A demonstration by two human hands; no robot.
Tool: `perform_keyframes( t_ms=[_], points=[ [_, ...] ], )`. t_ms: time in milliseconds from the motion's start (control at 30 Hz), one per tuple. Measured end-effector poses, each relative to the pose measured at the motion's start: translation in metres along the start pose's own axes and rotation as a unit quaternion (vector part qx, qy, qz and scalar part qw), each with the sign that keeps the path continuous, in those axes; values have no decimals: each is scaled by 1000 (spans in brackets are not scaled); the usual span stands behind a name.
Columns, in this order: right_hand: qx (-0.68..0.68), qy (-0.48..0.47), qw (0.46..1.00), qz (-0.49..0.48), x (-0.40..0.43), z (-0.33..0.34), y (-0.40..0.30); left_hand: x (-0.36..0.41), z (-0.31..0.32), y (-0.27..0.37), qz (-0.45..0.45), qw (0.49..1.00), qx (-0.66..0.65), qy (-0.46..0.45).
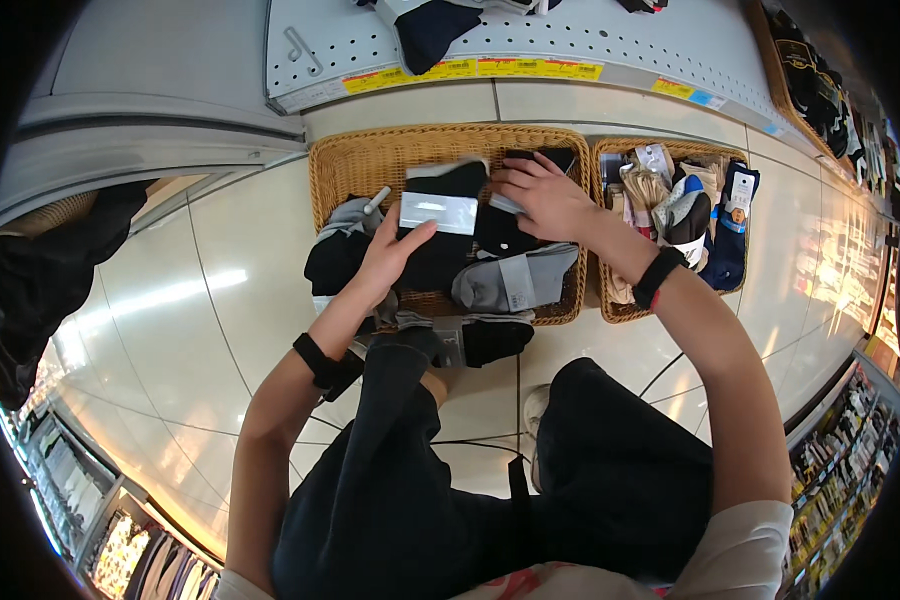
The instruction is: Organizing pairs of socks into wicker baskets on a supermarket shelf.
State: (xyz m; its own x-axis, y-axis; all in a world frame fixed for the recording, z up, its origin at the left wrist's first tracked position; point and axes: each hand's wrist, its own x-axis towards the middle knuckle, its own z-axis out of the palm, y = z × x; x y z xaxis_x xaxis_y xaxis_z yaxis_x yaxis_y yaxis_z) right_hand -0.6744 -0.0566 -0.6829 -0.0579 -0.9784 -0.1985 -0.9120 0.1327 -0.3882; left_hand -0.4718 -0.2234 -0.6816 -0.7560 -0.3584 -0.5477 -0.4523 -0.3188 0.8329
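Note:
My left hand (388, 253) holds a pair of black socks (448, 181) with a white paper band (439, 213) over the large wicker basket (450, 136). At the basket's right side my right hand (546, 196) rests on another banded black pair (504, 221); whether its fingers grip it is unclear. Grey socks with a band (521, 279) lie below that hand. Grey and black socks (341, 247) lie at the basket's left, and a banded grey and black bundle (487, 339) lies along its near edge.
A smaller wicker basket (606, 300) with beige, patterned and navy socks stands to the right on the tiled floor (165, 300). Beyond the baskets is a perforated metal shelf (540, 41) with price labels and hanging socks (431, 34). A grey cabinet edge (157, 127) stands at the left.

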Motion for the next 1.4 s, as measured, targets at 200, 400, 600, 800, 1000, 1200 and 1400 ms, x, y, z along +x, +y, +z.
perform_keyframes(
  t_ms=[200,400,600,800,1000,1200,1400],
  points=[
    [21,-48,998,-37,-22,2,5,5,-4,0,-36,991,-131,-9],
    [102,87,986,94,-28,-13,-11,20,-3,1,-20,995,-87,-38],
    [405,147,876,214,-17,-26,-18,15,0,9,-24,993,-37,-110],
    [410,-78,891,181,1,-34,-45,-12,16,6,12,971,18,-238],
    [499,-47,849,167,-13,-39,-64,-46,31,-12,37,976,1,-215],
    [527,110,804,252,7,-19,-48,-9,20,8,-20,985,62,-159],
    [420,172,843,288,3,-28,-1,27,-6,6,5,992,105,-63]
  ],
)
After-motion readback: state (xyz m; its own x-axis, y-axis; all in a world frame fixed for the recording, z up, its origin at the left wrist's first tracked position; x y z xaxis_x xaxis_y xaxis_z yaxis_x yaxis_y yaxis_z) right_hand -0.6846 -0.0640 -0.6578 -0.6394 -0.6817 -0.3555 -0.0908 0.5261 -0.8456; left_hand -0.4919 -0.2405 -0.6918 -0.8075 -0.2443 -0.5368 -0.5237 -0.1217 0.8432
